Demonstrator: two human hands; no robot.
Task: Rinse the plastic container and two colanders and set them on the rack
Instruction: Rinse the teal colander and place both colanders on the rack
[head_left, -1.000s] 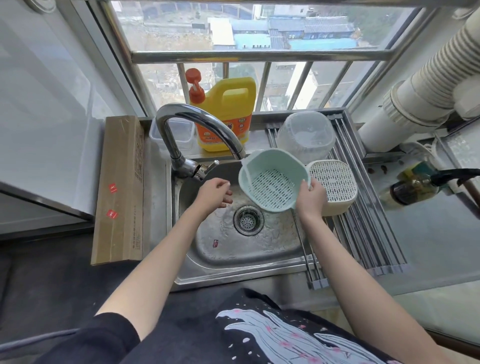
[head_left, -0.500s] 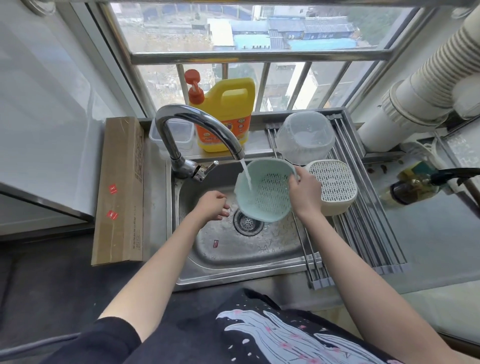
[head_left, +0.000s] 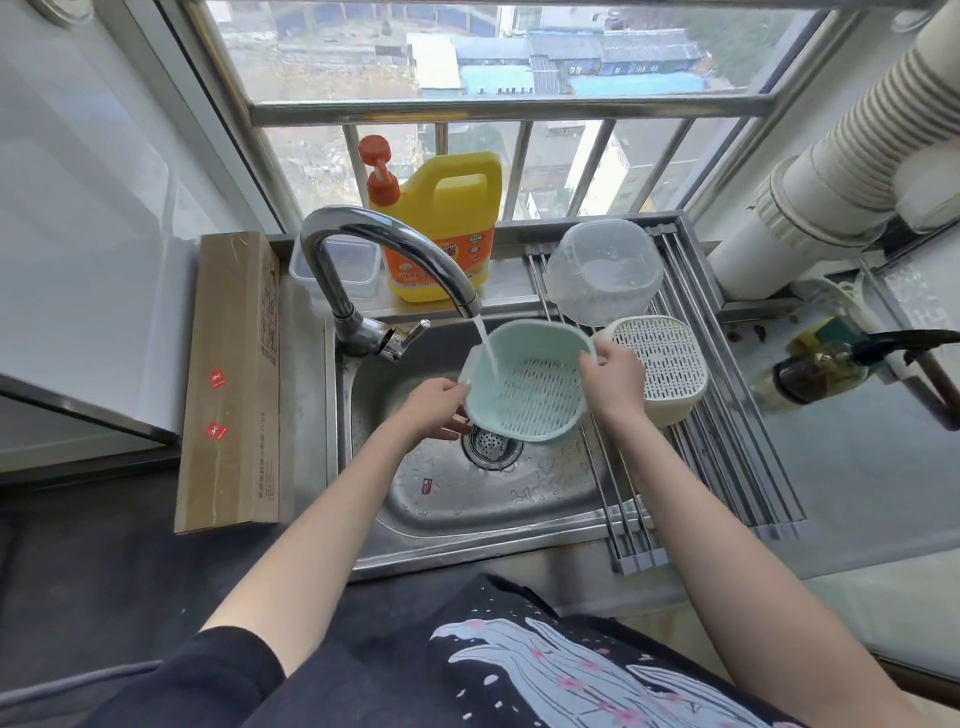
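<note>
A pale green colander (head_left: 535, 387) is held tilted over the sink (head_left: 514, 499), under running water from the tap (head_left: 384, 249). My left hand (head_left: 436, 408) grips its left rim and my right hand (head_left: 615, 382) grips its right rim. A white colander (head_left: 662, 364) lies upside down on the roll-up rack (head_left: 727, 441) right of the sink. Behind it, a clear plastic container (head_left: 602, 270) rests upside down on the rack.
A yellow detergent jug (head_left: 447, 228) and a small clear box (head_left: 353, 265) stand on the sill behind the tap. A long cardboard box (head_left: 231, 379) lies left of the sink. A dark bottle (head_left: 815, 364) lies at the right, below a large white duct (head_left: 841, 171).
The green colander has moved left under the water stream and tipped more level. My left hand rose from the basin and took hold of its left rim.
</note>
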